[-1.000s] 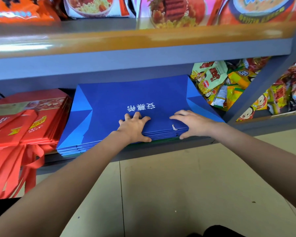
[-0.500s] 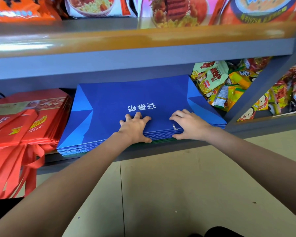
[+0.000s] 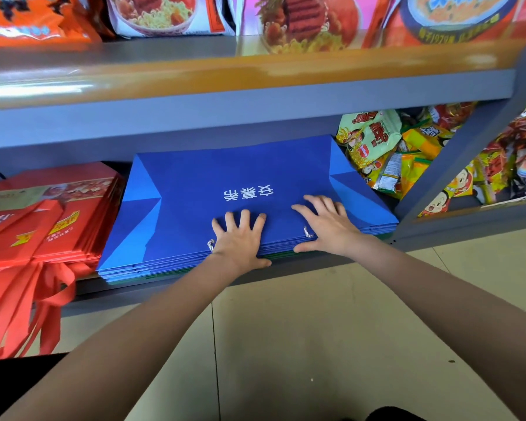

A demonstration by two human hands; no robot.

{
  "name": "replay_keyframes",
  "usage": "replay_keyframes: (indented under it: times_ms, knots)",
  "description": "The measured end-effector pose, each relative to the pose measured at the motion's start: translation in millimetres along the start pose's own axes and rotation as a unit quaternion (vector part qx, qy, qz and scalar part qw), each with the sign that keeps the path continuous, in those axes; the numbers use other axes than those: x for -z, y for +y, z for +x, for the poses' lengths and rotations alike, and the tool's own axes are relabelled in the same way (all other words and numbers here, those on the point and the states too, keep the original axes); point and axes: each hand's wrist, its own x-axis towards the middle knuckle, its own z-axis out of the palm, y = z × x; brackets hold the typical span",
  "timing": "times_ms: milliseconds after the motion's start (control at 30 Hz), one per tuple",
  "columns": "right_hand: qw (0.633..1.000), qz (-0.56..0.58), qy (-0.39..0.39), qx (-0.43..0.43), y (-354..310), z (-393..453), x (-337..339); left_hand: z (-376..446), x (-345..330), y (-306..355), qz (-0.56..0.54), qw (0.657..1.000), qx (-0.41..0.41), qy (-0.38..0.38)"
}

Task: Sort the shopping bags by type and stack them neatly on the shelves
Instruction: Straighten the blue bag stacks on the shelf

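Blue paper shopping bags [image 3: 240, 189], stacked flat, fill the centre of the frame on the lower shelf [image 3: 286, 270], printed characters showing on the top one. Both hands lie on the stack's near edge: the left hand [image 3: 240, 238] at centre with fingers spread and straight, palm down, and the right hand [image 3: 325, 223] just to its right, fingers likewise extended and flat — neither grips anything. White cord handles peep out beside each wrist. The step in hand appears to be squaring the pile; it would go best with even downward pressure and a steady push toward the back, keeping the near edges flush, since the lower bags — a green edge shows beneath — look slightly fanned. At left of the frame, touching or nearly touching the blue pile, a stack of red fabric bags [image 3: 52, 217] rests on the same shelf, its straps [image 3: 19, 299] drooping over the edge toward the tiled floor [image 3: 301, 344]. Snack packets [image 3: 386, 147] crowd the right; noodle packs [image 3: 152, 13] line the upper shelf.
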Motion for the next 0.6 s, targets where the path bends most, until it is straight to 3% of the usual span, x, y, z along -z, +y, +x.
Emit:
replay_keyframes:
  times_ms: [133,300,600]
  knots:
    - [1.0,-0.017,0.02,0.002,3.0,-4.8,-6.5,-1.0,-4.1,1.5,0.002,1.0,0.012,0.028]
    - [0.998,-0.062,0.003,0.021,4.7,-3.9,-10.8,2.3,-3.1,1.9,0.004,1.0,0.01,-0.005]
    - [0.996,-0.039,-0.083,-0.015,1.5,6.8,0.7,6.6,6.8,-1.2,0.002,0.999,-0.004,-0.049]
